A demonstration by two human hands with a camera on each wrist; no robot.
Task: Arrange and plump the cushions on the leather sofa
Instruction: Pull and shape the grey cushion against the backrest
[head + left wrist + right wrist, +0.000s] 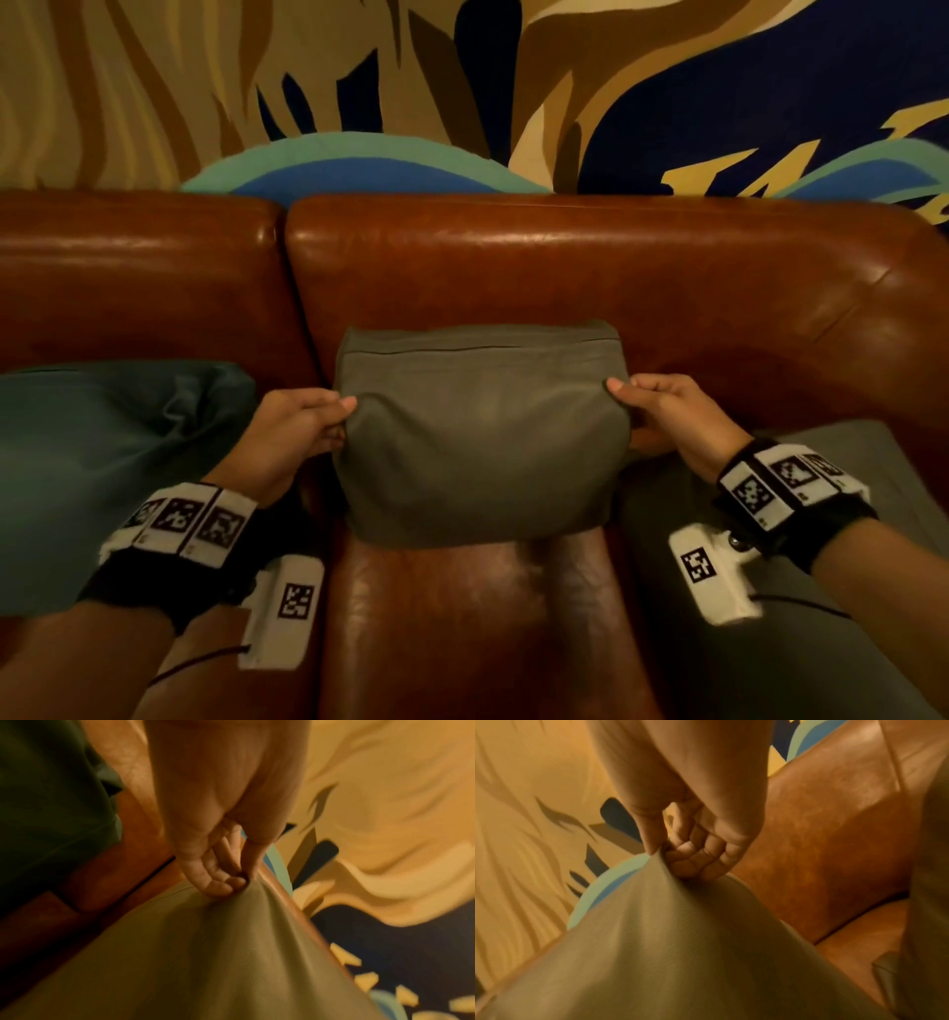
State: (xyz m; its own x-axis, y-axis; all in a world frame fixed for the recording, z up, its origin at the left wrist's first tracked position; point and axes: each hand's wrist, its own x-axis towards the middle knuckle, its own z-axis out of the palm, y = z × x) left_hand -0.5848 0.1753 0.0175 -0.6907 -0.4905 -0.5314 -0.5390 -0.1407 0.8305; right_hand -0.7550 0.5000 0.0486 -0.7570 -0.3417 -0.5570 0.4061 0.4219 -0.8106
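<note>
An olive-grey cushion (480,431) stands against the back of the brown leather sofa (565,267), its lower edge over the seat. My left hand (328,419) pinches the cushion's left side, thumb on top. My right hand (634,406) pinches its right side the same way. In the left wrist view the left hand (236,882) gathers the cushion (205,963) fabric into a fold. The right wrist view shows the right hand (670,858) with curled fingers bunching the cushion (667,953) cloth.
A teal cushion (102,452) lies on the seat to the left, close to my left forearm. A grey cushion (847,591) lies flat on the seat at the right, under my right wrist. Behind the sofa is a painted wall (462,77).
</note>
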